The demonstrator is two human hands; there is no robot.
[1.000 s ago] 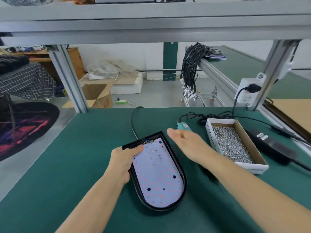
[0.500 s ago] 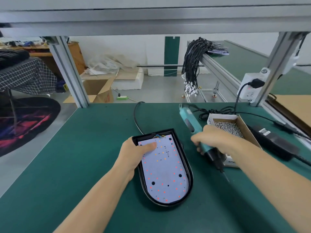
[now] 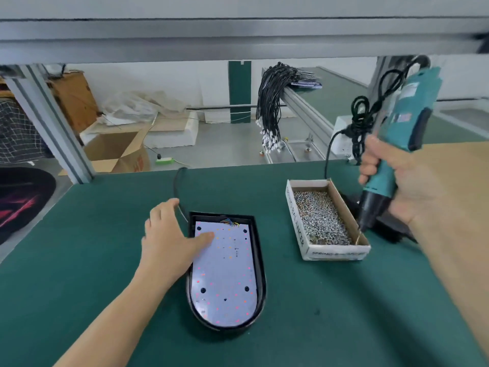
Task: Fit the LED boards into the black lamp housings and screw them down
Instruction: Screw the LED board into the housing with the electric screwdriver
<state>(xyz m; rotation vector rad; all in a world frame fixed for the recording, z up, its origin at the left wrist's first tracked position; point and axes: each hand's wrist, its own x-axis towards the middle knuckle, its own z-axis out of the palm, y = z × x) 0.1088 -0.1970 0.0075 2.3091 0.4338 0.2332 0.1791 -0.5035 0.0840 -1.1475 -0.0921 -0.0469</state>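
A black lamp housing (image 3: 260,276) lies on the green bench with a white LED board (image 3: 225,274) seated inside it. My left hand (image 3: 169,242) rests at the housing's upper left, thumb pressing on the board, fingers spread over the rim. My right hand (image 3: 397,181) grips a teal electric screwdriver (image 3: 391,144) upright. Its bit tip dips into the near right corner of a cardboard box of screws (image 3: 320,221).
The screwdriver's black cord (image 3: 362,115) loops up past a white socket on the frame post. A black power adapter (image 3: 391,226) lies right of the box. A bundle of black cables (image 3: 272,107) hangs beyond the bench. The housing's cable (image 3: 176,186) runs toward the far edge.
My right hand picked up the screwdriver, lifted it and swung right, bringing its tip into the screw box. My left hand kept holding the board, its thumb sliding further onto it.
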